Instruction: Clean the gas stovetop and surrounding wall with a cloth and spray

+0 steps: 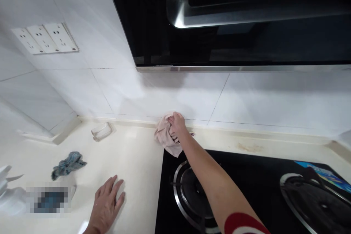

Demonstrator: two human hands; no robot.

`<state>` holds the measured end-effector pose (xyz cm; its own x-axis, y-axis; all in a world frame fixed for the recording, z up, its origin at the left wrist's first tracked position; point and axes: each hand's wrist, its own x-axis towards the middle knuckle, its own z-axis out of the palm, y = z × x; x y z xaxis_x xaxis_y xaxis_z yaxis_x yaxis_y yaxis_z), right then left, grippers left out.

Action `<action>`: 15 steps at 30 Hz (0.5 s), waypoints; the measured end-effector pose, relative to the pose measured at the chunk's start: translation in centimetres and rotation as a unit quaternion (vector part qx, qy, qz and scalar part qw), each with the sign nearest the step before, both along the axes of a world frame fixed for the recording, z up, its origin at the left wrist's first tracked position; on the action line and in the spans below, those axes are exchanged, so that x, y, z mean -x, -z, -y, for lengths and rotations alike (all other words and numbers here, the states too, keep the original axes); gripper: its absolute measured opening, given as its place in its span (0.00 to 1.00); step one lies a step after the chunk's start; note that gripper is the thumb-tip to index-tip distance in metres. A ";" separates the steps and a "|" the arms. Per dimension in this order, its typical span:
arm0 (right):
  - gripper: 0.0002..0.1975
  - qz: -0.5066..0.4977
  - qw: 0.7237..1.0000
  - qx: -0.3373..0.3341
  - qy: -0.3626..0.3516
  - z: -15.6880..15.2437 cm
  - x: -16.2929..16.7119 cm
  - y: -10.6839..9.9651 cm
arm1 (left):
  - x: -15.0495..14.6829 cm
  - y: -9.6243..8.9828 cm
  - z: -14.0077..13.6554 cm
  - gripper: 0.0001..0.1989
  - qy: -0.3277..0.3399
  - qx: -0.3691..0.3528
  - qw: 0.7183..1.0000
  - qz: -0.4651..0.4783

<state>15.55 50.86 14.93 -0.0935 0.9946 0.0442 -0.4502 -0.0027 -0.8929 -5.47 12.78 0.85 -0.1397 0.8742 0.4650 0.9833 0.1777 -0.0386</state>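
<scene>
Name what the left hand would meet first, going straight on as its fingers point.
Probably the counter's raised back edge, below the tiled wall; the line of the left hand seems to pass between the pale container and the pink cloth, though depth is hard to judge.

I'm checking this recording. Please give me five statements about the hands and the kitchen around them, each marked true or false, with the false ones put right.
1. The right hand holds a pink cloth. True.
2. The left hand is also holding a cloth. False: it is spread out, palm down, over the counter, with no cloth in it.
3. A blue-grey cloth lies crumpled to the left of the stove. True.
4. The wall sockets are to the right of the cooker hood. False: they are to its left.
5. The right forearm reaches across part of the stove. True.
</scene>
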 end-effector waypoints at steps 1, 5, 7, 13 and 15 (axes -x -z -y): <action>0.11 -0.014 0.999 0.026 0.017 -0.5 -1.7 0.2 | 0.0 0.0 0.0 0.21 0.001 0.000 1.000 -0.001; 0.15 -0.055 0.986 0.106 0.116 -1.9 -10.9 0.7 | 0.1 0.1 0.0 0.21 0.006 -0.008 1.000 -0.004; 0.15 -0.066 0.973 0.125 0.183 -2.3 -15.6 0.5 | 0.1 0.2 0.0 0.21 0.005 -0.009 1.000 -0.002; 0.14 -0.075 0.959 0.118 0.248 -2.0 -16.7 -0.4 | 0.1 0.3 -0.1 0.21 -0.004 0.003 1.000 0.005; 0.14 -0.065 0.972 0.100 0.204 -1.4 -12.3 -0.2 | 0.2 0.4 -0.1 0.22 -0.003 0.007 1.000 0.005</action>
<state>27.82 52.31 15.17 0.3029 0.9379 -0.1690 -0.5600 0.0316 -0.8279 -5.72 12.88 0.43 -0.1504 0.8794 0.4517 0.9825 0.1837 -0.0303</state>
